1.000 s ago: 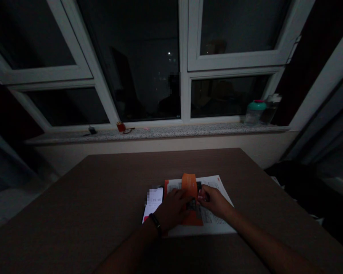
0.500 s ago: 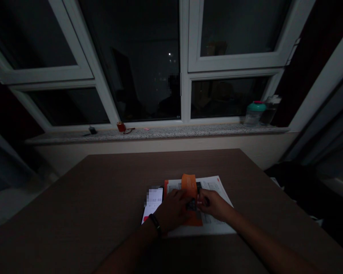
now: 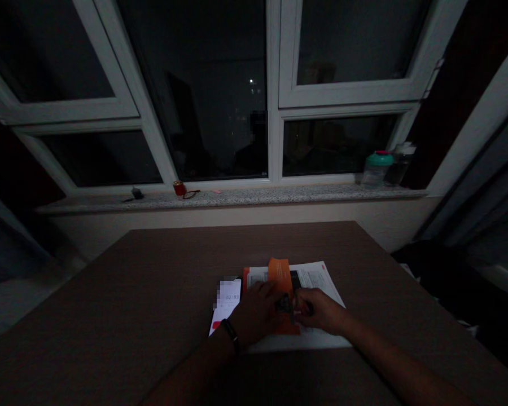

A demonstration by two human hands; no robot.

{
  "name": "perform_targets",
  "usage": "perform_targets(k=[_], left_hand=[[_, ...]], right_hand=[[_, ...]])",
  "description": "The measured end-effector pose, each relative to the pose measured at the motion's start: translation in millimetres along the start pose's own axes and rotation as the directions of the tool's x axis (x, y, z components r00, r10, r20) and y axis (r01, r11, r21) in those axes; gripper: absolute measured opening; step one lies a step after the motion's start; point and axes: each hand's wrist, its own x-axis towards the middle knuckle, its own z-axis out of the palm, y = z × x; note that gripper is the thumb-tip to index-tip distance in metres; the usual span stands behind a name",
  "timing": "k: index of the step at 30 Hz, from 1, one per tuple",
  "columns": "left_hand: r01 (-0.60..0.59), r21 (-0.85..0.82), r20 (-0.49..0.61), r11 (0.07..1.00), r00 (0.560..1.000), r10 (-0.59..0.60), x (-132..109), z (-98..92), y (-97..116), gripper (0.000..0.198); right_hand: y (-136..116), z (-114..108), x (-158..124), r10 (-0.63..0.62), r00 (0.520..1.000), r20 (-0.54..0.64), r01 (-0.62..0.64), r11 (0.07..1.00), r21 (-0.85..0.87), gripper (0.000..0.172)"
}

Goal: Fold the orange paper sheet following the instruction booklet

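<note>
My left hand (image 3: 258, 313), with a dark band on its wrist, lies spread over an orange printed sheet (image 3: 280, 272), pressing it down. The orange sheet rests on a white printed booklet or paper (image 3: 317, 277) on the table. My right hand (image 3: 322, 310) is closed at the sheet's right edge, around a small dark slim tool (image 3: 309, 307); its kind is too dim to tell. A dark printed patch (image 3: 283, 303) shows on the orange sheet between my hands. A phone (image 3: 228, 296) with a lit timer screen lies left of the paper, partly behind my left hand.
The brown table (image 3: 152, 282) ends at a wall below a granite windowsill (image 3: 254, 195). On the sill stand a small red jar (image 3: 179, 188), a small dark object (image 3: 136, 193) and a teal-lidded clear container (image 3: 377, 168) beside a clear bottle (image 3: 400, 163). Dark windows rise behind.
My right hand has slid slightly toward me along the orange sheet's right edge. My left hand stays in place on the sheet.
</note>
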Motion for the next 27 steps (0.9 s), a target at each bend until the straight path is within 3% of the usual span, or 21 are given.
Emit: perform_targets(k=[3,7,10,16,22,27], left_hand=[[0.016,0.007,0.000,1.000,1.000,-0.016,-0.1,-0.9,1.5,0.049],[0.067,0.048,-0.005,0.997,0.998,-0.067,0.2,-0.9,2.1,0.052],[0.068,0.065,-0.006,0.996,0.998,-0.068,1.3,-0.5,1.6,0.051],[0.039,0.069,0.036,0.997,0.998,-0.042,2.7,-3.4,3.2,0.050],[0.014,0.087,0.012,0.996,1.000,-0.015,1.9,-1.7,1.4,0.047],[-0.009,0.087,0.029,0.996,1.000,0.006,1.8,-2.5,-1.7,0.049]], right_hand=[[3.7,0.9,4.1,-0.009,1.000,-0.026,0.008,1.000,-0.029,0.018],[11.9,2.9,17.7,0.014,0.983,-0.185,-0.030,0.996,-0.082,0.019],[14.5,3.8,23.9,-0.003,0.972,-0.234,-0.015,0.997,-0.076,0.017],[6.2,5.2,15.4,-0.017,0.986,-0.165,-0.001,0.995,-0.104,0.019],[0.3,3.2,5.9,0.022,0.998,-0.056,-0.024,0.999,-0.032,0.024],[1.3,4.7,11.7,0.045,0.992,-0.117,-0.048,0.998,-0.027,0.019]])
